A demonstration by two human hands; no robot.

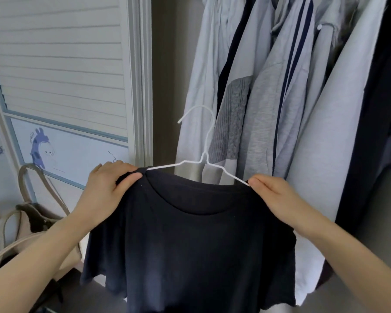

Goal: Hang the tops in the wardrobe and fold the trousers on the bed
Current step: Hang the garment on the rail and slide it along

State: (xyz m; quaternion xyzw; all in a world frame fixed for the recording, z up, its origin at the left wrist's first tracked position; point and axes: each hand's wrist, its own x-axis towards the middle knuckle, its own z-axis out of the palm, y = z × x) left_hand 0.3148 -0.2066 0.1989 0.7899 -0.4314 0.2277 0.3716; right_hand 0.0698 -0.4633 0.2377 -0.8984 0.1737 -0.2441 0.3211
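A dark navy T-shirt (190, 245) hangs in front of me on a white wire hanger (204, 155), whose hook points up and to the left. My left hand (106, 190) grips the shirt's left shoulder where the wire enters the collar. My right hand (278, 199) pinches the right shoulder together with the hanger's arm. The shirt is held just in front of the open wardrobe, below the level of the hanging clothes' shoulders.
Several pale blue, grey and dark garments (280, 86) hang close together inside the wardrobe on the right. A white louvred door (61, 64) with a blue cartoon sticker stands on the left. A beige handbag (29, 227) sits low at the left.
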